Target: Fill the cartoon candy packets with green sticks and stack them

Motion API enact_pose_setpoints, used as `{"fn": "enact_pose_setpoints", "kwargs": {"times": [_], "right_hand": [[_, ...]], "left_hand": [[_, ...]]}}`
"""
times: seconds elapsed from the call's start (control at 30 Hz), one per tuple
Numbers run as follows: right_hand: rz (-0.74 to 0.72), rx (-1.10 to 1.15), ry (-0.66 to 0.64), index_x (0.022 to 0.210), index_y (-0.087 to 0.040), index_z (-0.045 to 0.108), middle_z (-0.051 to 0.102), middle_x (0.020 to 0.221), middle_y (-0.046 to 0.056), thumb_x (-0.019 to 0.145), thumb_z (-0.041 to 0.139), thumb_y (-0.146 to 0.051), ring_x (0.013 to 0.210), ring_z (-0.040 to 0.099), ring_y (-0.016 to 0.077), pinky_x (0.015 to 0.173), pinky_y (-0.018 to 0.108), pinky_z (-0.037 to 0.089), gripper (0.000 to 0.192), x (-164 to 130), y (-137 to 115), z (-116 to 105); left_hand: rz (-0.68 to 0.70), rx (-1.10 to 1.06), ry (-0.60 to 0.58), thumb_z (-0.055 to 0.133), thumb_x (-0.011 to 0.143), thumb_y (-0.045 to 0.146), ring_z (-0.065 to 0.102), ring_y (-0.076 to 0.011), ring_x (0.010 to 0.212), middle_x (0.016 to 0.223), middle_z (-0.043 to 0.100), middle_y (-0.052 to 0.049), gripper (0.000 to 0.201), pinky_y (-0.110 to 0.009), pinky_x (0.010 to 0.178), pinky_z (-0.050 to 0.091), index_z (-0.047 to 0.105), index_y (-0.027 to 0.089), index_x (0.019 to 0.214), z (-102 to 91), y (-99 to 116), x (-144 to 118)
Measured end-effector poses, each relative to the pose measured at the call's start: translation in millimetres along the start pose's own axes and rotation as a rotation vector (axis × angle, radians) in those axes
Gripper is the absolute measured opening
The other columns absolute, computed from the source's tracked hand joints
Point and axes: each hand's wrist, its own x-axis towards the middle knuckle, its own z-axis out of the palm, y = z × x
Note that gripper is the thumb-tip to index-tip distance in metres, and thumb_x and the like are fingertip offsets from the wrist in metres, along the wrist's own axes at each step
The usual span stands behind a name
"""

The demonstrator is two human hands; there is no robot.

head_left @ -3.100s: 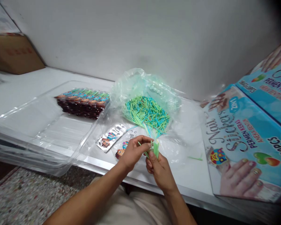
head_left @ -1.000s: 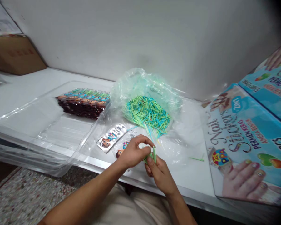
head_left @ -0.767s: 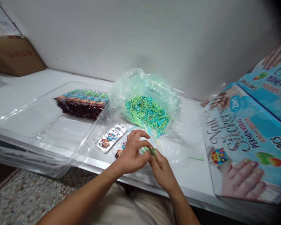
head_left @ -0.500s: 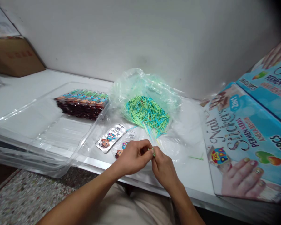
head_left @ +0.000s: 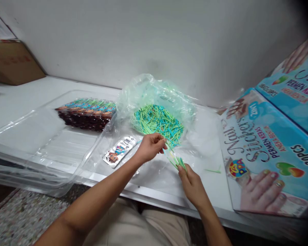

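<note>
My right hand [head_left: 191, 181] pinches a small bundle of green sticks [head_left: 177, 161] by one end, just above the white table [head_left: 28, 94]. My left hand [head_left: 150, 147] reaches forward, fingertips closed at the near edge of the pile of green and blue sticks [head_left: 157, 123] lying in an open clear plastic bag [head_left: 154, 92]. Whether the left fingers hold a stick is unclear. A cartoon-printed sticker packet [head_left: 119, 154] lies just left of my left hand.
A clear plastic tray [head_left: 38, 136] holds a stack of packets [head_left: 86, 112] at the left. Blue "Nail Stickers" boxes [head_left: 267, 150] lean at the right. One loose green stick [head_left: 213, 170] lies on the table. A cardboard box [head_left: 11, 61] sits far left.
My hands were together working the bundle of sticks. Now they have parted: the left has reached forward to the pile, the right has shifted right with the bundle.
</note>
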Motion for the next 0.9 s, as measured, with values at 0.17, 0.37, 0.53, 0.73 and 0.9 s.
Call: {"fn": "enact_pose_setpoints", "kwargs": {"times": [0.17, 0.37, 0.53, 0.73, 0.9], "right_hand": [[0.085, 0.422, -0.114, 0.076, -0.022, 0.040, 0.037, 0.064, -0.005, 0.094, 0.037, -0.050, 0.052, 0.035, 0.0102, 0.048, 0.023, 0.031, 0.033, -4, -10, -2], [-0.114, 0.256, -0.365, 0.086, -0.019, 0.050, 0.054, 0.074, 0.001, 0.096, 0.036, -0.042, 0.065, 0.051, 0.0140, 0.061, 0.026, 0.041, 0.028, -1, -42, 11], [-0.250, -0.014, -0.490, 0.102, -0.017, 0.058, 0.067, 0.096, 0.011, 0.093, 0.038, -0.023, 0.093, 0.062, 0.0249, 0.080, 0.034, 0.047, 0.022, 4, -53, 13], [-0.368, -0.047, -0.486, 0.101, -0.017, 0.063, 0.068, 0.101, 0.012, 0.082, 0.037, -0.011, 0.105, 0.060, 0.0260, 0.089, 0.036, 0.046, 0.032, 4, -49, 22], [-0.124, -0.090, -0.237, 0.080, -0.020, 0.052, 0.060, 0.068, 0.002, 0.093, 0.036, -0.040, 0.066, 0.058, 0.0195, 0.063, 0.029, 0.044, 0.028, 47, -48, 32]], "left_hand": [[0.040, 0.139, 0.161, 0.060, 0.080, 0.047, 0.062, -0.0226, 0.096, 0.122, 0.061, -0.015, 0.053, -0.036, 0.084, 0.047, 0.056, 0.015, 0.123, 12.9, -13, 9], [-0.024, -0.367, -0.088, 0.038, 0.090, 0.055, 0.063, -0.0220, 0.097, 0.115, 0.064, -0.016, 0.056, -0.036, 0.086, 0.047, 0.053, 0.013, 0.123, 32.4, 2, -23], [0.105, 0.026, -0.254, 0.031, 0.093, 0.049, 0.063, -0.0237, 0.095, 0.106, 0.067, -0.015, 0.052, -0.039, 0.088, 0.047, 0.060, 0.011, 0.115, 22.7, 11, -44], [0.345, 0.495, -0.338, 0.035, 0.094, 0.039, 0.054, -0.0259, 0.114, 0.120, 0.063, -0.013, 0.043, -0.042, 0.100, 0.038, 0.058, 0.014, 0.121, 8.3, 7, -66], [0.122, 0.140, 0.207, 0.038, 0.093, 0.041, 0.062, -0.0199, 0.097, 0.101, 0.068, -0.010, 0.037, -0.033, 0.088, 0.047, 0.063, 0.016, 0.104, -17.5, -18, -68]]}}
